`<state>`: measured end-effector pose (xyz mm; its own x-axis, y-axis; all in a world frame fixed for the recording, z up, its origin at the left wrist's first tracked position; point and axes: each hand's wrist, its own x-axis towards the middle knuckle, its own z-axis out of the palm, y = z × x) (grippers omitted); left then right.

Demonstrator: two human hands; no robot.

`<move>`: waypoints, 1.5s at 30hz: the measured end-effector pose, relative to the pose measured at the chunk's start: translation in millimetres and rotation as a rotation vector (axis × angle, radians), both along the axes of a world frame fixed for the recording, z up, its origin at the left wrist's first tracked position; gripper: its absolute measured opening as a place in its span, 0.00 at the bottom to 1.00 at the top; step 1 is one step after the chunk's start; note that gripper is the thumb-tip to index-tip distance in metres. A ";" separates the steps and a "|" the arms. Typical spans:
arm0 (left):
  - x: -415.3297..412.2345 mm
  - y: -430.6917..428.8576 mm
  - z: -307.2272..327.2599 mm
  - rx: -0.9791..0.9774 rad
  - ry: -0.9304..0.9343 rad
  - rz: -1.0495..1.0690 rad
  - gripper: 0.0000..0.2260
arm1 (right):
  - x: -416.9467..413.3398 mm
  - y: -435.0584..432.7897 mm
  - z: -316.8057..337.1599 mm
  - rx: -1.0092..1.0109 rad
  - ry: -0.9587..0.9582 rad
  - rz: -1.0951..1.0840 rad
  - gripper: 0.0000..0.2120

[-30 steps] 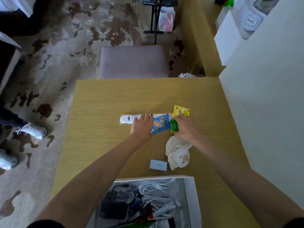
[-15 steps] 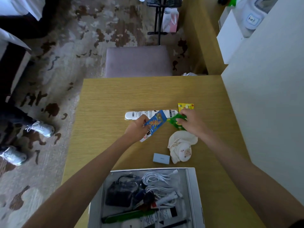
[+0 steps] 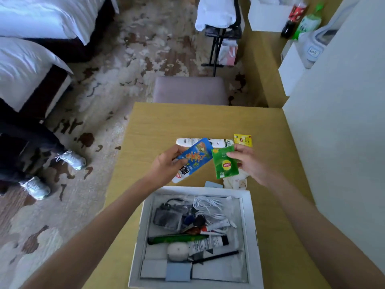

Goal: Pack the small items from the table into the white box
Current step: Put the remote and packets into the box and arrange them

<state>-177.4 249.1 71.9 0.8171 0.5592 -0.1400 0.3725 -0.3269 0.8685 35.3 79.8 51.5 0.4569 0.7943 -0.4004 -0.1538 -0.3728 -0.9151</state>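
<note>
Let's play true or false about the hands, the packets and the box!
1. The right hand holds a green packet. True.
2. The left hand is empty. False: it holds a blue packet.
3. The white box has nothing inside. False: cables, tubes and other bits already lie in it.
4. A yellow packet lies on the table. True.

Open bench [image 3: 166, 122] stretches beyond the white tube [image 3: 205, 142]; the white box [image 3: 249, 226], crowded with cables and tubes, blocks the near edge, wall [image 3: 333, 122] hemming the right.
</note>
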 end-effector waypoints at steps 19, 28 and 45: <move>-135.9 -70.0 -9.9 0.403 0.331 -0.434 0.10 | -104.9 -74.4 32.5 -0.195 -0.460 0.294 0.06; -135.8 -92.2 -40.7 0.449 0.448 -0.728 0.11 | -113.5 -108.9 37.3 -0.353 -0.734 0.392 0.05; -126.4 -85.9 -40.5 0.937 0.386 -0.842 0.12 | -165.7 -126.5 -18.5 -0.566 -1.034 0.980 0.26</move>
<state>-303.8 163.2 31.5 0.9558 -0.0855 -0.2813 -0.0680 -0.9951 0.0714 -130.5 -46.7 33.0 0.1213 0.7974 -0.5912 0.9474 -0.2707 -0.1707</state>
